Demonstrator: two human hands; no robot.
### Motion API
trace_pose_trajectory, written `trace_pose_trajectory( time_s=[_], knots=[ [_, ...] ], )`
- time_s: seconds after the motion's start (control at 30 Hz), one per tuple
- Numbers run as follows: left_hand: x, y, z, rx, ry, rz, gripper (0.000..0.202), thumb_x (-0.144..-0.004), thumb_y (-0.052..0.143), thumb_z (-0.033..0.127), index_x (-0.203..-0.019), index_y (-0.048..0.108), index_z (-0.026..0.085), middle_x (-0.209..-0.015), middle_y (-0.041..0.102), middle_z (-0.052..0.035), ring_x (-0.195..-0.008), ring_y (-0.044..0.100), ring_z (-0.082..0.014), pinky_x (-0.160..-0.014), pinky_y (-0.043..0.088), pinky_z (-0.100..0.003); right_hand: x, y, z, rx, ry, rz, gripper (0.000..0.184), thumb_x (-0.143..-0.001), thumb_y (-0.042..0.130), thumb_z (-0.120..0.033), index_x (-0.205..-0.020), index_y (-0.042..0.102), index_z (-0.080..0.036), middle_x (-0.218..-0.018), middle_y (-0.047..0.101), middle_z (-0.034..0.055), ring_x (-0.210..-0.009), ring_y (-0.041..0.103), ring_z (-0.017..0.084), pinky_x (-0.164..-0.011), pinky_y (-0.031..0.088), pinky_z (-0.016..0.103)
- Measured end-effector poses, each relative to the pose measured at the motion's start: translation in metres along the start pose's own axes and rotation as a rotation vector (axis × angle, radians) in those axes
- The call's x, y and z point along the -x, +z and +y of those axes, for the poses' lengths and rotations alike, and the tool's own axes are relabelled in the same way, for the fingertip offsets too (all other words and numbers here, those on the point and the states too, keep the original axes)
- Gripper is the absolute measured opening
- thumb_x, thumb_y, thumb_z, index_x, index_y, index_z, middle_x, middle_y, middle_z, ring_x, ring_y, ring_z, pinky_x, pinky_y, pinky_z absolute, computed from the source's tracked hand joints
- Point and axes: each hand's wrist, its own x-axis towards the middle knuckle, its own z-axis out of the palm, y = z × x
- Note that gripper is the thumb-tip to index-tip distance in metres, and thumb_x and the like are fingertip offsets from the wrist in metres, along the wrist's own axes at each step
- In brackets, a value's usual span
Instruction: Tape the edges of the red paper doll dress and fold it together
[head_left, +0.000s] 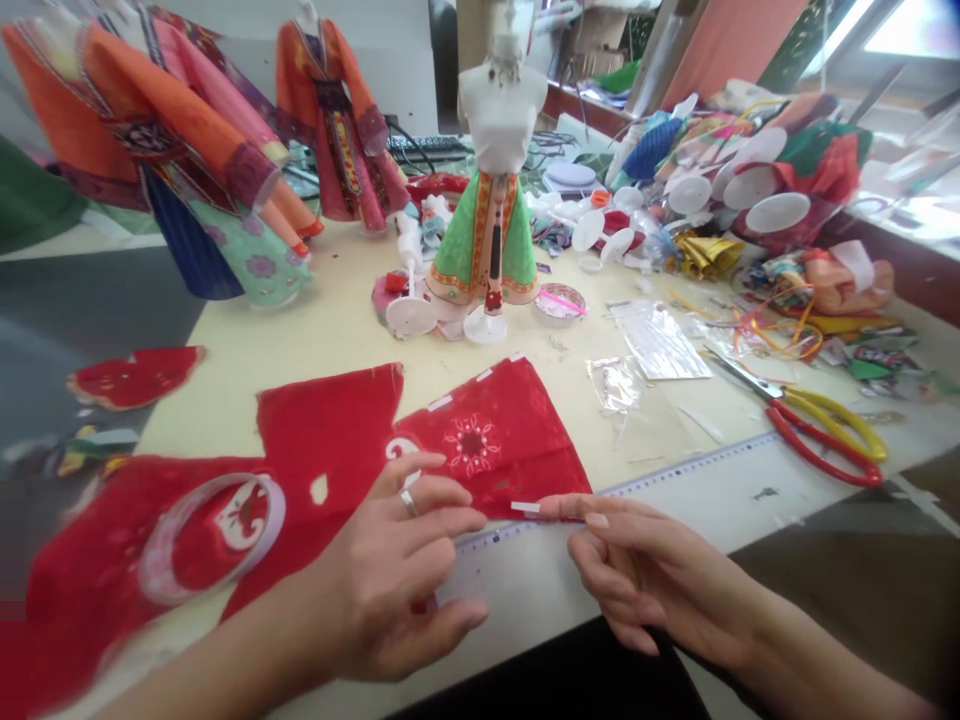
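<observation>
A red patterned cloth piece (pixel 487 440) lies flat on the cream table (pixel 300 330), its near edge along a clear ruler (pixel 675 480). My left hand (pixel 397 580), with a ring on one finger, rests its spread fingers on the cloth's near edge. My right hand (pixel 645 580) stretches its forefinger out to a small white tape strip (pixel 525 507) at the cloth's lower edge. A roll of clear tape (pixel 210 535) lies on more red cloth (pixel 112 570) to the left.
A small mannequin (pixel 491 240) in a green skirt stands mid-table. Dressed dolls in orange robes (pixel 187 150) stand at the back left. Red-and-yellow scissors (pixel 817 425) lie to the right, with plastic wrappers (pixel 660 340), white stands and fabric scraps (pixel 750 180) heaped behind.
</observation>
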Motion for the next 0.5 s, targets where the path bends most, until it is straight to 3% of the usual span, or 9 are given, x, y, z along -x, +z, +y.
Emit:
trace_pose_trajectory(
  time_s=[0.17, 0.5],
  knots=[
    [0.0008, 0.0098, -0.0014, -0.005, 0.059, -0.069, 0.023, -0.079, 0.061, 0.030, -0.064, 0.049, 0.017, -0.096, 0.071, -0.0072, -0.098, 0.059, -0.0254, -0.102, 0.031, -0.050, -0.0024, 0.0004, 0.0007, -0.004, 0.014, 0.003, 0.022, -0.088, 0.052, -0.025, -0.108, 0.060, -0.019, -0.053, 0.046, -0.0065, -0.036, 0.029, 0.003, -0.037, 0.041, 0.016],
    [0.0006, 0.0105, -0.0035, -0.040, 0.072, -0.117, 0.020, -0.079, 0.061, 0.030, -0.066, 0.052, 0.017, -0.099, 0.071, -0.0077, -0.100, 0.059, -0.0262, -0.103, 0.030, -0.051, -0.0052, 0.0023, 0.0005, 0.028, 0.017, 0.007, 0.022, -0.086, 0.052, -0.024, -0.106, 0.059, -0.018, -0.051, 0.046, -0.0072, -0.035, 0.028, 0.003, -0.036, 0.039, 0.017]
  ],
)
